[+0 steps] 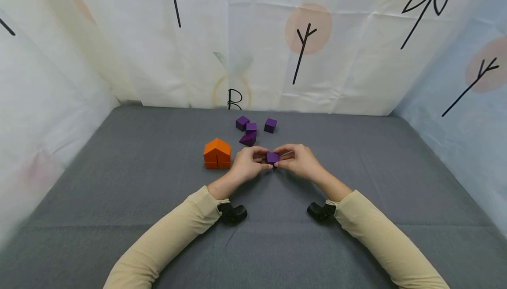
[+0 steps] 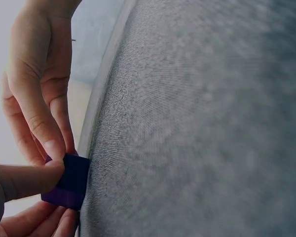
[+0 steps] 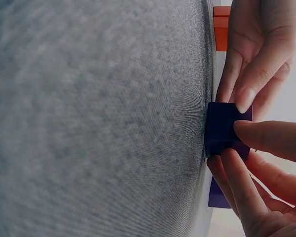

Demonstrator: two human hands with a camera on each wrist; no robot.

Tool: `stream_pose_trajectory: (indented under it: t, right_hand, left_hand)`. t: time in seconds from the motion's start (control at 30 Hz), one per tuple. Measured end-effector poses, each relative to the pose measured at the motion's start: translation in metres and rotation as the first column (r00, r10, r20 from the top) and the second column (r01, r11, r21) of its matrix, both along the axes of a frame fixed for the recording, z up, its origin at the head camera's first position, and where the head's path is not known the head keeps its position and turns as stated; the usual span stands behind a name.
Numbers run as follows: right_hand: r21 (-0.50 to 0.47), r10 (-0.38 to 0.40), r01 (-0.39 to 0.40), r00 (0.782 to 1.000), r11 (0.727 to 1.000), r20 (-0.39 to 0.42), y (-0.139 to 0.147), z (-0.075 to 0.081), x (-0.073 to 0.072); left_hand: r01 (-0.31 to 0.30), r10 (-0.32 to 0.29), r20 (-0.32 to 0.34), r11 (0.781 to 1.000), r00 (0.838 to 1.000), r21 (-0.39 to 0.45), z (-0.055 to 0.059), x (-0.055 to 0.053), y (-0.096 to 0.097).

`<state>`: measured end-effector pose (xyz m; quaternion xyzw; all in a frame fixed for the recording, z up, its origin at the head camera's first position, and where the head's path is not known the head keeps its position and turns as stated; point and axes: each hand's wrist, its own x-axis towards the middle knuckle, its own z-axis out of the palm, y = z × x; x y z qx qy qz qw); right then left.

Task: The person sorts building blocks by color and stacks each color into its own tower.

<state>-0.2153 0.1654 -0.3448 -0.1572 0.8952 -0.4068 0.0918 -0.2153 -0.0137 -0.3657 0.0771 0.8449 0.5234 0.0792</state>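
Note:
At the middle of the table, a small purple block (image 1: 272, 157) sits between both hands. My left hand (image 1: 246, 164) pinches it from the left, thumb at the near side and fingers behind. From the right, my right hand (image 1: 299, 161) holds the same block with thumb and fingertips. Close up in the left wrist view, the purple block (image 2: 71, 182) is right at the grey cloth, a thumb pressed on its face. The right wrist view has fingertips of both hands on the purple block (image 3: 226, 127).
Left of my hands stands an orange house-shaped stack of blocks (image 1: 217, 153). Beyond them lie purple cubes (image 1: 242, 123), (image 1: 251, 127) and a purple wedge-like block (image 1: 248, 138) close together, with another purple cube (image 1: 270, 125) to their right. Patterned cloth (image 1: 257, 38) hangs behind the grey table (image 1: 356, 157).

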Motion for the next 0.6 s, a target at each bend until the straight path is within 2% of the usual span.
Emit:
stream_pose_trajectory:
  t: [0.2,0.4,0.6]
  right_hand:
    - [-0.002,-0.003,0.003,1.0,1.0,-0.011,-0.0012,-0.0005,-0.0019]
    - [-0.003,-0.001,0.001,1.0,1.0,0.003,0.0009,-0.0016,-0.0039]
    - [-0.017,0.023,-0.022,0.999,1.0,0.039,0.0036,-0.0005,-0.0076]
  left_hand:
    - [-0.028,0.028,-0.003,1.0,1.0,-0.001,-0.0052,-0.0071,0.0021]
    - [-0.039,0.039,-0.009,0.999,0.999,-0.019,-0.0077,-0.0076,0.0036]
    - [-0.042,0.042,0.0,0.999,0.999,0.006,-0.0086,-0.0092,0.0016]
